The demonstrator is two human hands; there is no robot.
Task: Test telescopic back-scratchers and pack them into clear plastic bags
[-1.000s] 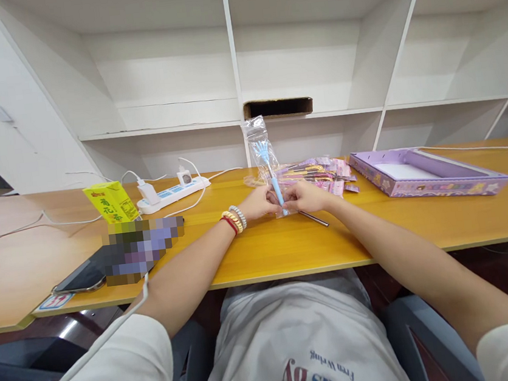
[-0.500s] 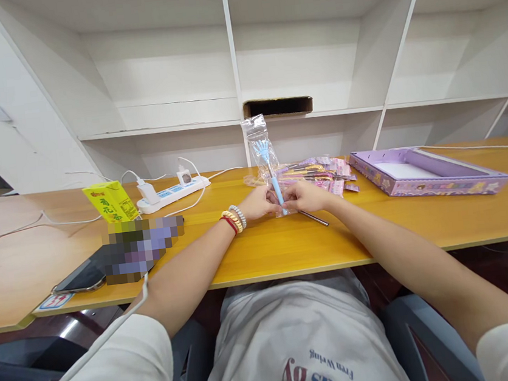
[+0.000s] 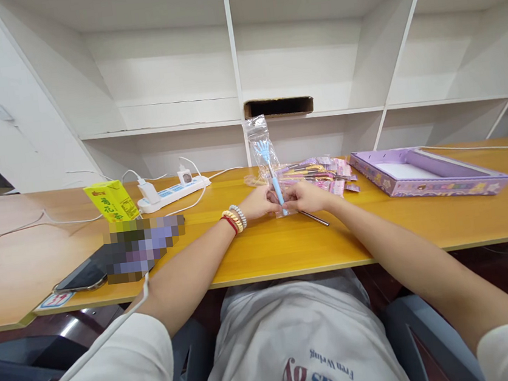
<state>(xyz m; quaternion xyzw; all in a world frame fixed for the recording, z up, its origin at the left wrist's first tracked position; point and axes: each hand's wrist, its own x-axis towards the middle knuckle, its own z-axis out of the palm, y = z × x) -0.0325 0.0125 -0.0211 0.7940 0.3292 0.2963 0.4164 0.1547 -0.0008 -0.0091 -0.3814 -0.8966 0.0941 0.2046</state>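
Observation:
A blue back scratcher [image 3: 276,189] with a small hand-shaped head stands nearly upright inside a clear plastic bag [image 3: 256,128]. My left hand [image 3: 260,202] pinches the bag's lower part from the left, beside the blue handle. From the right, my right hand [image 3: 304,196] grips the same lower end with closed fingers. The bag's top rises loosely above the scratcher's head. Below my right hand a thin metal rod [image 3: 314,218] lies on the table, its far end hidden behind the fingers. Just behind my hands is a pile of pink and purple packets [image 3: 318,171].
A purple open box [image 3: 441,186] sits to the right on the wooden table [image 3: 289,254]. At left are a white power strip [image 3: 176,194] with plugs, a yellow carton [image 3: 112,202] and a phone [image 3: 84,271]. Behind the table, a cardboard box [image 3: 278,107] rests in the white shelving.

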